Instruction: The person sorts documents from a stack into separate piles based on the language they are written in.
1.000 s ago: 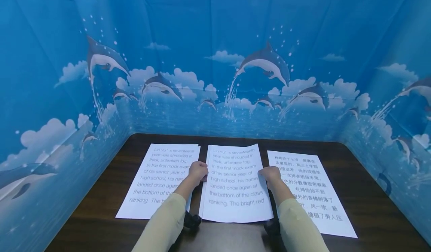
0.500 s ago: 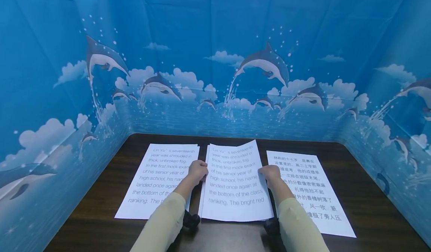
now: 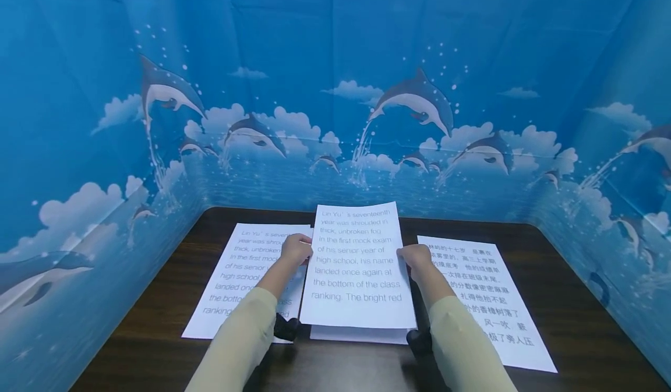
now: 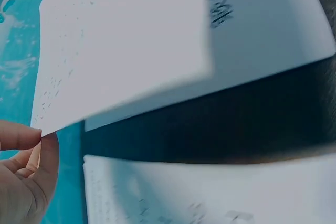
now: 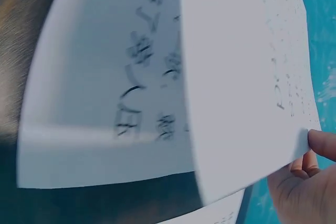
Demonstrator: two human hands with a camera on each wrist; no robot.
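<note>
1. Brown, wood-grained bench [image 3: 351, 368] came nearest, a strip of it showing between my sleeves [image 3: 236, 334] and giving some room on the near side.
2. Just beyond lay the lower sheet [image 3: 362, 335], mostly hidden in the head view; the right wrist view showed Chinese print on it. It rested on the bench, not picked up.
3. Above it hung the held sheet [image 3: 356, 269], English print facing me, its bottom edge apart from the lower sheet. Lifting it looked done to me; setting it down was not yet done.
4. At the held sheet's sides, my left hand [image 3: 296, 249] pinched one edge and my right hand [image 3: 416, 258] the other, fingers narrow on the paper.
5. Either side, the left sheet [image 3: 251, 252], in English, and the right sheet [image 3: 503, 316], in Chinese, lay flat under my arms, in nobody's grip. Dark strips parted them from the lower sheet, so sideways room was tight.
6. Farthest, the rounded bench edge met the blue dolphin backdrop [image 3: 314, 31]. The held sheet's top edge showed against it; I judged forward room short, upward room generous.
</note>
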